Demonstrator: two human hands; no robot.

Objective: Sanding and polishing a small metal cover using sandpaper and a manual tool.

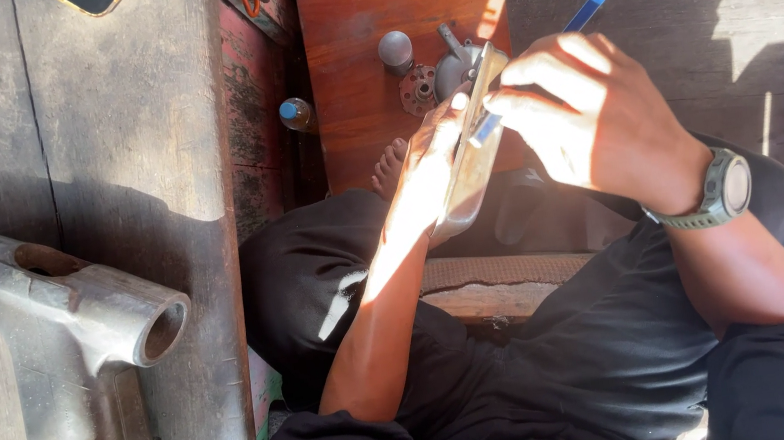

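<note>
My left hand [431, 169] grips a flat metal piece [472, 164], held upright in front of me in strong sunlight. My right hand [580, 115] is closed on a blue pen [591, 4], with its tip against the metal piece near the top. A grey wristwatch [723, 189] sits on my right wrist. I am seated, in dark trousers, with a bare foot [390, 165] showing below my hands.
A wooden board [356, 63] ahead carries small metal parts: a round knob [395, 49], a flanged disc [417, 89] and a domed fitting [452, 66]. A large grey metal casting [53, 325] lies on the wooden workbench [118, 135] at left. A small bottle [295, 114] stands between them.
</note>
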